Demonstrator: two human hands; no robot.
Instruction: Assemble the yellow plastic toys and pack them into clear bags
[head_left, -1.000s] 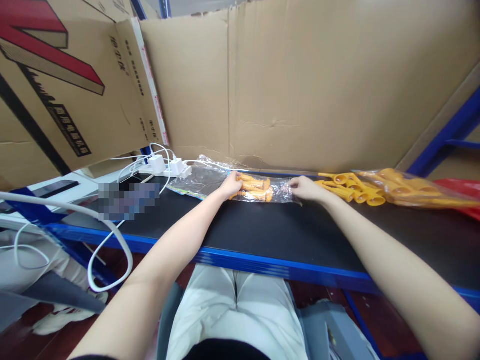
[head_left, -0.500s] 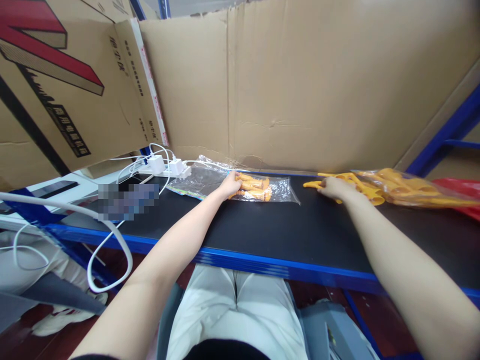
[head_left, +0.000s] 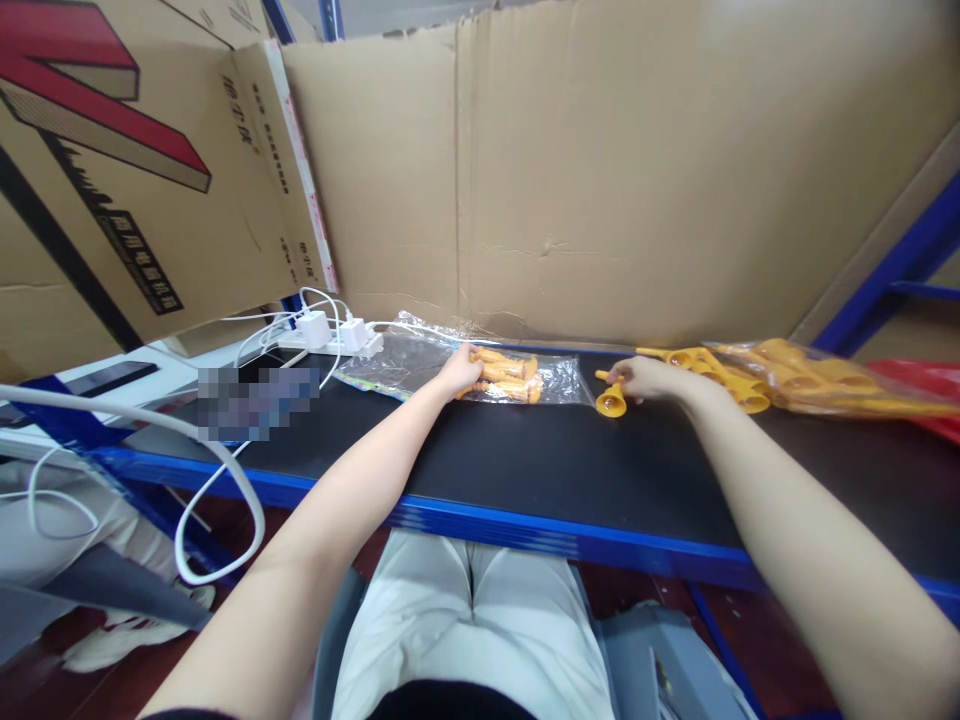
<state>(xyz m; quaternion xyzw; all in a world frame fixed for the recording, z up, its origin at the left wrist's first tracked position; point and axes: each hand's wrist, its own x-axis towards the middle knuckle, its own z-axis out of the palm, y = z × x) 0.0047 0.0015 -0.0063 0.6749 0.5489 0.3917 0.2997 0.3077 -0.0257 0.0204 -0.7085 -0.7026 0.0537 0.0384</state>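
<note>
A clear plastic bag (head_left: 559,378) lies on the black shelf top (head_left: 525,460) with several orange plastic trumpets (head_left: 510,375) inside it. My left hand (head_left: 459,371) rests on the bag's left part, fingers curled over the trumpets inside. My right hand (head_left: 645,378) is closed on one loose orange trumpet (head_left: 611,402), its bell just to the right of the bag's mouth. More loose orange trumpets (head_left: 720,375) lie in a heap to the right of that hand.
A second bag of orange trumpets (head_left: 825,385) lies at far right beside something red (head_left: 926,385). White chargers and cables (head_left: 330,330) sit at the left. Cardboard sheets (head_left: 600,170) wall the back. The blue shelf edge (head_left: 525,530) runs in front of my lap.
My right hand left the bag's mouth, went right to the loose heap, and has come back toward the bag with one trumpet in it. My left hand has stayed on the bag.
</note>
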